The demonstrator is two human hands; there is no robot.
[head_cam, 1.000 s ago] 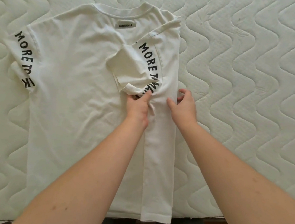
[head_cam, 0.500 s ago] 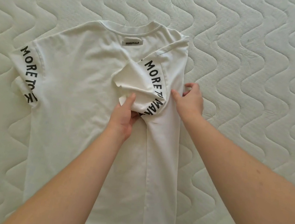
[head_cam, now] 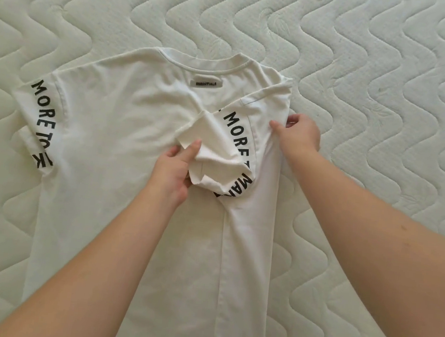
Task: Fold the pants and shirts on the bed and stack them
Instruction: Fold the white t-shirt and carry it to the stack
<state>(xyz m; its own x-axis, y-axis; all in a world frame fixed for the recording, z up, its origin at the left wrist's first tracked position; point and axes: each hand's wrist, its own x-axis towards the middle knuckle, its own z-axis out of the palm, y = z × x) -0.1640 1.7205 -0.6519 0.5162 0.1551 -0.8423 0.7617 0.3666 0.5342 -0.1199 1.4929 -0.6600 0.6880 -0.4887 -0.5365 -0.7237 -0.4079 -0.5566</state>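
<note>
Left grip (head_cam: 172, 172) pinches folded-in sleeve (head_cam: 215, 151); right grip (head_cam: 298, 134) pinches shirt (head_cam: 125, 135) fold edge. Step: first side fold. Next: flatten sleeve along the panel.

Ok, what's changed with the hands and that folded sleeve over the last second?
The left hand moved from the sleeve's lower edge to its loose cuff and now grips it, lifting it. The right hand slid up the folded edge, toward the collar. The white T-shirt stays flat on the mattress, its other sleeve unfolded.
</note>
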